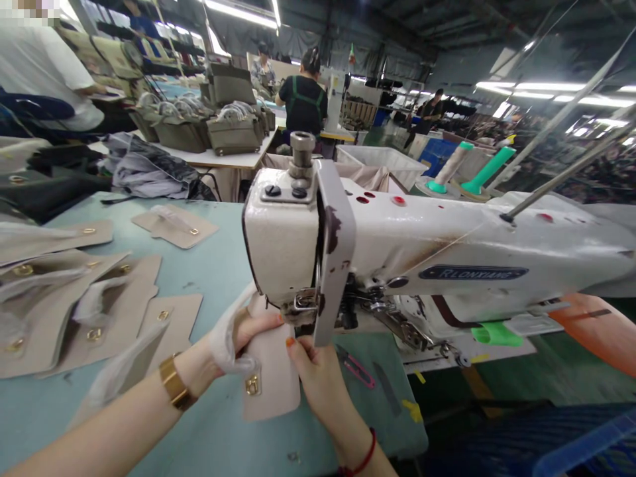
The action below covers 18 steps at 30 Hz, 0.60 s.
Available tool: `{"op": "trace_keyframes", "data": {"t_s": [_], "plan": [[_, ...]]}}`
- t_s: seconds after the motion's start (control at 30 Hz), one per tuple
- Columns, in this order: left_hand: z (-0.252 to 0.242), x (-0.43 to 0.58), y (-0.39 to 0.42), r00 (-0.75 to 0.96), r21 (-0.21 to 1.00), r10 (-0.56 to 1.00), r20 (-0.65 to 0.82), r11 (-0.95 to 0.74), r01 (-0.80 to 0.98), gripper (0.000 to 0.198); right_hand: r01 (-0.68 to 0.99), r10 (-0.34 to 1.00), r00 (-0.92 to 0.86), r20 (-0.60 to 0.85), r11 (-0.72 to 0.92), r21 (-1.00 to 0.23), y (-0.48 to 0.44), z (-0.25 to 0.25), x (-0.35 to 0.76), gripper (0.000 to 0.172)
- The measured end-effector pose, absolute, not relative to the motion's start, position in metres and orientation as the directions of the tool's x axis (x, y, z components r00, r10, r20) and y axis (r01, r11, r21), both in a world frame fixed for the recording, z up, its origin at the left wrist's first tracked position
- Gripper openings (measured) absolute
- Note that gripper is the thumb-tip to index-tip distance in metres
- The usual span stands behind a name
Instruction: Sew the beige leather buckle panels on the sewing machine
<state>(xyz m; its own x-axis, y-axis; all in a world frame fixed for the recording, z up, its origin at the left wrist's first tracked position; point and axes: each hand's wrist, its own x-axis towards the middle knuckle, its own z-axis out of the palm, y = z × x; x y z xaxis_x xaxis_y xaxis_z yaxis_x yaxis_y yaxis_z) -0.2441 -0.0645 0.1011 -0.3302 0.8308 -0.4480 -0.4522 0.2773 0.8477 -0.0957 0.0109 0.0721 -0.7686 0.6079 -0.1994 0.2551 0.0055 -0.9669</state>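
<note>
A beige bag panel (272,374) with a gold metal fitting and a plastic-wrapped strap lies under the head of a white sewing machine (283,245). My left hand (248,331), its wrist in a wide gold band, grips the panel's left side beside the needle area. The wrapped strap (226,338) loops over that hand. My right hand (318,371), with a red cord at the wrist, pinches the panel's right edge, thumb on top and fingers curled. The machine head hides the panel's far end and the needle.
Several similar beige panels (109,311) with gold fittings lie on the left of the pale green table (213,437). Pink-handled thread snips (360,371) and a grey blade (386,387) rest right of my right hand. Finished bags (236,129) and people at work are further back.
</note>
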Motion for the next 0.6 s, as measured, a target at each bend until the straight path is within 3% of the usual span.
{"op": "trace_keyframes", "data": {"t_s": [0.6], "plan": [[0.0993, -0.2522, -0.0562, -0.403, 0.848, 0.801, -0.442, 0.227, -0.478, 0.043, 0.231, 0.688, -0.710, -0.150, 0.026, -0.973, 0.0106, 0.0669, -0.1050, 0.036]]}}
